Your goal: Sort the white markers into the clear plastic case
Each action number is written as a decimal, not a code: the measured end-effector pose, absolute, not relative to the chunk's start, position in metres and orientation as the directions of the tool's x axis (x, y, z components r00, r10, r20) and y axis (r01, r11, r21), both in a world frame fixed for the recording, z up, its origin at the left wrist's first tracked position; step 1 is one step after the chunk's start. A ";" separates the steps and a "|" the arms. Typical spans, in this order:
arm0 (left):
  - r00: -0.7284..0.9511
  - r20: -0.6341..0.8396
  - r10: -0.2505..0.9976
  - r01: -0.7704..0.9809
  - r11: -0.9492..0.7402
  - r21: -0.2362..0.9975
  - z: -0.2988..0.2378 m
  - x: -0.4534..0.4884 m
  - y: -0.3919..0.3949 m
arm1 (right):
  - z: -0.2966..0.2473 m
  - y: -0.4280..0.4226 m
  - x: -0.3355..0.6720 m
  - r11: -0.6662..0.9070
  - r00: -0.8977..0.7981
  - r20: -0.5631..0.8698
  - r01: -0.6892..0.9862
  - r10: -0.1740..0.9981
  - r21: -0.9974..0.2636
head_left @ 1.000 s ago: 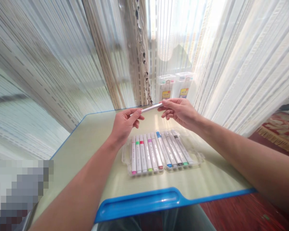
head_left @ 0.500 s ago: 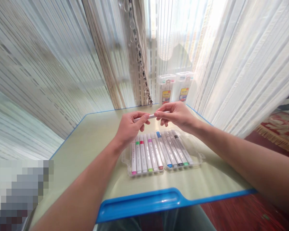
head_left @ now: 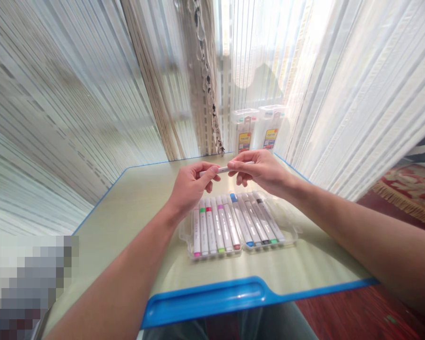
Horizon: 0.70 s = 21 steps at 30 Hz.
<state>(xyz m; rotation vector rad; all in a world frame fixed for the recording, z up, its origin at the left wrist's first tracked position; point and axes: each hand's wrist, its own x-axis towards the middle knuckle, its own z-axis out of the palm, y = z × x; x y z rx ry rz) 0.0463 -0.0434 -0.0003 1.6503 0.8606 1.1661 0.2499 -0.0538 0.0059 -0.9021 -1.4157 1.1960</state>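
A white marker (head_left: 224,169) is held level between my two hands, above the far side of an open clear case. My left hand (head_left: 194,183) pinches its left end between thumb and fingers. On its right part, my right hand (head_left: 257,169) has a similar pinch, and the fingers cover both ends, so the cap colour is hidden. Just below my hands, the clear plastic case (head_left: 291,236) lies unfolded on the table. Several white markers (head_left: 218,231) with coloured ends rest side by side in both halves.
The pale table (head_left: 127,203) has a blue rim with a moulded blue tray (head_left: 205,302) at the near edge. Two upright clear cases (head_left: 245,132) with yellow labels stand at the back. String curtains (head_left: 74,94) and a bead strand (head_left: 210,89) hang behind.
The marker has shifted slightly to the right between my fingers, and a bit more of its barrel shows. The bead strand has swung a little. The case has not moved.
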 end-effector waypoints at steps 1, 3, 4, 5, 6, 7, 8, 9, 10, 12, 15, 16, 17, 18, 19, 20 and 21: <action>0.294 0.308 0.905 0.020 -0.328 0.944 0.000 0.046 -0.043 | 0.006 -0.053 0.251 0.216 -0.183 0.230 -0.095 0.956 -0.972; 0.267 0.291 0.919 -0.013 -0.298 0.954 0.000 0.045 -0.041 | 0.007 -0.052 0.252 0.200 -0.171 0.222 -0.135 0.960 -0.970; 0.257 0.281 0.925 -0.030 -0.283 0.959 0.000 0.044 -0.040 | 0.007 -0.051 0.252 0.190 -0.166 0.214 -0.150 0.963 -0.970; 0.249 0.273 0.929 -0.049 -0.270 0.962 0.000 0.044 -0.040 | 0.008 -0.051 0.253 0.182 -0.160 0.208 -0.163 0.965 -0.970; 0.244 0.266 0.933 -0.066 -0.257 0.964 0.000 0.043 -0.039 | 0.008 -0.050 0.253 0.175 -0.152 0.202 -0.175 0.967 -0.969; 0.240 0.259 0.936 -0.082 -0.246 0.966 0.000 0.043 -0.038 | 0.009 -0.050 0.254 0.169 -0.145 0.198 -0.186 0.969 -0.968; 0.239 0.252 0.938 -0.097 -0.236 0.967 0.000 0.042 -0.037 | 0.009 -0.050 0.254 0.165 -0.142 0.195 -0.197 0.971 -0.966; 0.235 0.247 0.940 -0.110 -0.226 0.968 0.000 0.042 -0.036 | 0.010 -0.049 0.254 0.162 -0.139 0.194 -0.209 0.971 -0.964; 0.230 0.241 0.943 -0.122 -0.217 0.968 0.000 0.041 -0.036 | 0.010 -0.049 0.255 0.160 -0.136 0.193 -0.220 0.972 -0.962; 0.218 0.227 0.949 -0.146 -0.198 0.969 0.000 0.040 -0.035 | 0.010 -0.049 0.256 0.154 -0.128 0.189 -0.238 0.974 -0.959; 0.214 0.189 0.958 -0.191 -0.148 0.970 0.001 0.039 -0.034 | 0.010 -0.048 0.257 0.157 -0.117 0.190 -0.246 0.975 -0.956; 0.218 0.176 0.960 -0.211 -0.130 0.969 0.002 0.039 -0.034 | 0.010 -0.048 0.257 0.157 -0.114 0.190 -0.246 0.975 -0.956; 0.222 0.166 0.961 -0.234 -0.113 0.966 0.002 0.039 -0.034 | 0.010 -0.047 0.257 0.157 -0.110 0.188 -0.247 0.976 -0.956; 0.224 0.160 0.961 -0.256 -0.100 0.962 0.003 0.039 -0.034 | 0.010 -0.047 0.257 0.155 -0.101 0.185 -0.250 0.977 -0.956; 0.226 0.157 0.961 -0.277 -0.091 0.957 0.004 0.038 -0.034 | 0.010 -0.046 0.258 0.154 -0.089 0.182 -0.252 0.979 -0.955; 0.227 0.157 0.961 -0.293 -0.086 0.952 0.004 0.038 -0.034 | 0.010 -0.045 0.258 0.154 -0.075 0.178 -0.256 0.981 -0.954; 0.230 0.158 0.960 -0.306 -0.083 0.948 0.005 0.038 -0.035 | 0.010 -0.045 0.258 0.155 -0.061 0.176 -0.259 0.982 -0.953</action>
